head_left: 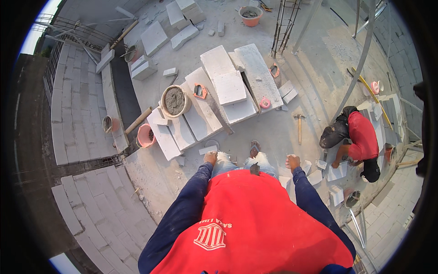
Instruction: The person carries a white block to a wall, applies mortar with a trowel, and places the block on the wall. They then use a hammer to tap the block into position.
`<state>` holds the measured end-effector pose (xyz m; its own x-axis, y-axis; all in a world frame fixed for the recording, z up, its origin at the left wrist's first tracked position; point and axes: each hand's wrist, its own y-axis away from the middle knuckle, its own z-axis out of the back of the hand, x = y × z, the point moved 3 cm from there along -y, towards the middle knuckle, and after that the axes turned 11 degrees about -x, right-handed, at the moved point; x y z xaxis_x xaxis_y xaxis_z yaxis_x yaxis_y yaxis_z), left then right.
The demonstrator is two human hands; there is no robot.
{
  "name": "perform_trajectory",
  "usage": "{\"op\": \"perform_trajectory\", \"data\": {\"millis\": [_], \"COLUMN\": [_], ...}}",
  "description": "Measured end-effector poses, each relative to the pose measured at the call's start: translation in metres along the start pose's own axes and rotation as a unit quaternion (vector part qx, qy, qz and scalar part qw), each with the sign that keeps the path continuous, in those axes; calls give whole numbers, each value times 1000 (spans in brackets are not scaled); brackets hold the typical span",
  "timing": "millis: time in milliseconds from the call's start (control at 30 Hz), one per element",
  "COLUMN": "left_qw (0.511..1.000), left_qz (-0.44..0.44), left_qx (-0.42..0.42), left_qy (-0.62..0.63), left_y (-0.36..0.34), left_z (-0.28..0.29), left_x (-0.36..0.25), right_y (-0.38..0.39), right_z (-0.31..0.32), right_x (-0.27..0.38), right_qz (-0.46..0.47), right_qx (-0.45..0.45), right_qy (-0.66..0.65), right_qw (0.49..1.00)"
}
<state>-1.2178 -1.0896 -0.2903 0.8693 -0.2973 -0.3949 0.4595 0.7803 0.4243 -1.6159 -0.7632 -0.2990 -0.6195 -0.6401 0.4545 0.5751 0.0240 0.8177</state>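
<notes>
My left hand [211, 158] hangs beside my knee with its fingers curled, near the stacked white blocks [181, 133]. My right hand [292, 162] is out at my other side, fingers curled, below the wooden-handled hammer [299, 129] lying on the floor. I cannot make out what, if anything, either hand holds. On the blocks sit a bucket of grey mortar [174, 100], an orange-framed tool [199, 91] and a pink tape measure [265, 103]. Small block pieces [315, 176] lie right of my right hand.
A co-worker in a red shirt [363, 134] crouches at my right among cut blocks. A pink bucket [145, 135] stands left of the stack. A dark gap [122, 97] borders the floor at the left. A rebar column [282, 32] and leaning poles [351, 77] rise beyond.
</notes>
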Motion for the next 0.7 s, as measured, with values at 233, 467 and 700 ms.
{"op": "perform_trajectory", "data": {"millis": [233, 467, 700], "left_qw": [992, 984, 970], "left_qz": [54, 165, 233], "left_qx": [-64, -37, -74], "left_qy": [-92, -60, -5], "left_y": [97, 173, 209], "left_z": [-17, -43, -60], "left_x": [98, 145, 172], "right_y": [-3, 12, 66], "right_z": [-48, -162, -295], "right_x": [50, 36, 18], "right_qz": [44, 31, 370], "right_qx": [23, 117, 281], "right_qy": [144, 260, 388], "right_qw": [988, 958, 796]}}
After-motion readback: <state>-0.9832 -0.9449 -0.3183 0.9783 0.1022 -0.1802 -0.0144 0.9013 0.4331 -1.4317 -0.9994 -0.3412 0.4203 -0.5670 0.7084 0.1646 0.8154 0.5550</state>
